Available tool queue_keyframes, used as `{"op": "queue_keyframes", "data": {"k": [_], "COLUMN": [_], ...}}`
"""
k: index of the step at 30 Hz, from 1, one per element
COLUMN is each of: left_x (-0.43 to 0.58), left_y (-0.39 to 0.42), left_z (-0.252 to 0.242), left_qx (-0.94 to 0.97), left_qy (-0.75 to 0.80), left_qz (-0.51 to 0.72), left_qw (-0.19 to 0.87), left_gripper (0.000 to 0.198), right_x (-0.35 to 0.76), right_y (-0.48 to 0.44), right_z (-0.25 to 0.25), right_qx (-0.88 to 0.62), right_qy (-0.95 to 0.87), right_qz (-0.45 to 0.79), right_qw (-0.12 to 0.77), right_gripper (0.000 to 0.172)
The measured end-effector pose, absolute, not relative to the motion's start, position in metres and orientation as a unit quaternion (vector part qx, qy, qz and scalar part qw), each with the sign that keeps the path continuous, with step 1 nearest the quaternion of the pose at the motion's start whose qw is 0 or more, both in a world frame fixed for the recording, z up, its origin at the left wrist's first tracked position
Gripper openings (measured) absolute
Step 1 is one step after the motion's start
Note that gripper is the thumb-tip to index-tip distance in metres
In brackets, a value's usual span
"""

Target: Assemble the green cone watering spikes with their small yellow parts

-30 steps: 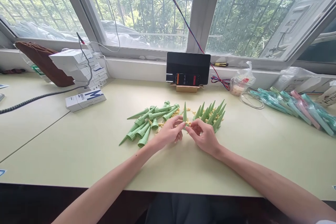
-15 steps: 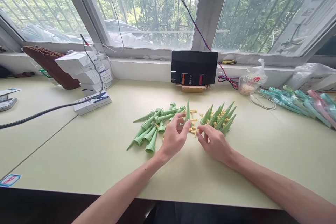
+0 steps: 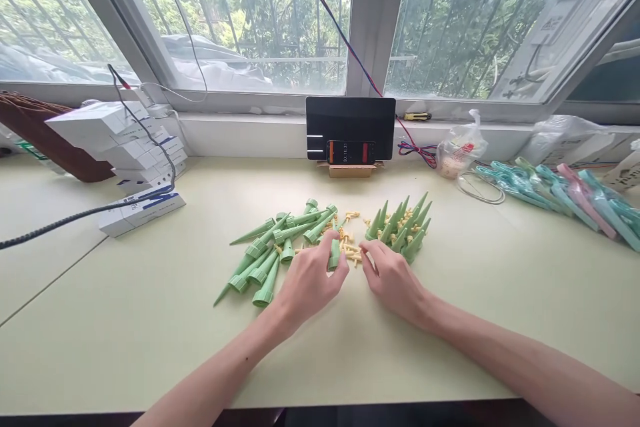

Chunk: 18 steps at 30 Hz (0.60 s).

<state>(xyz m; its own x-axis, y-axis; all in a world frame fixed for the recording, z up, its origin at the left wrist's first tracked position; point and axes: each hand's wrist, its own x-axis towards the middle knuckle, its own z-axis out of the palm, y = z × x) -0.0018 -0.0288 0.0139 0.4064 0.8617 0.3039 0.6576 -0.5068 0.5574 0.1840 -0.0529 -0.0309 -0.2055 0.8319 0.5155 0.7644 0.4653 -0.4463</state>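
Observation:
My left hand [image 3: 309, 280] is closed on a green plastic spike [image 3: 334, 253], gripping it near its wide end. My right hand [image 3: 393, 277] has its fingers pinched among small yellow plastic pieces [image 3: 350, 250] scattered between two piles; what it holds is too small to name. To the left lies a loose pile of green spikes [image 3: 270, 250]. To the right a cluster of green spikes stands upright [image 3: 400, 227], tips up, touching my right hand's fingertips.
A black tablet with a phone on a stand [image 3: 350, 137] leans at the window sill. White boxes [image 3: 120, 147] and a black cable [image 3: 60, 220] lie at the left. A plastic bag [image 3: 457, 147] and teal and pink items [image 3: 560, 197] sit at the right.
The spike my left hand held upright is now lowered and tilted over the yellow pieces. Both hands have come down closer to the table. The camera has shifted slightly.

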Motion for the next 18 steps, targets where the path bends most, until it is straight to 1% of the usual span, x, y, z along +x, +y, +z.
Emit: {"op": "queue_keyframes", "data": {"k": [5,10,14,18], "left_x": [-0.001,-0.001,-0.004,-0.007], "left_y": [-0.03,-0.029,-0.024,-0.017], "left_z": [0.011,0.007,0.008,0.01], "left_qx": [0.87,0.897,0.904,0.901], "left_qy": [0.449,0.418,0.407,0.407], "left_qz": [0.187,0.128,0.117,0.139], "left_qw": [0.082,0.062,0.057,0.053], "left_gripper": [0.027,0.028,0.035,0.043], "right_x": [0.185,0.188,0.188,0.189], "right_y": [-0.05,-0.046,-0.044,-0.044], "right_z": [-0.034,-0.033,-0.034,-0.035], "right_qx": [-0.507,-0.512,-0.514,-0.517], "right_qy": [-0.768,-0.766,-0.769,-0.772], "right_qz": [0.065,0.064,0.066,0.072], "right_qw": [0.385,0.384,0.375,0.363], "right_gripper": [0.036,0.041,0.043,0.039]}}
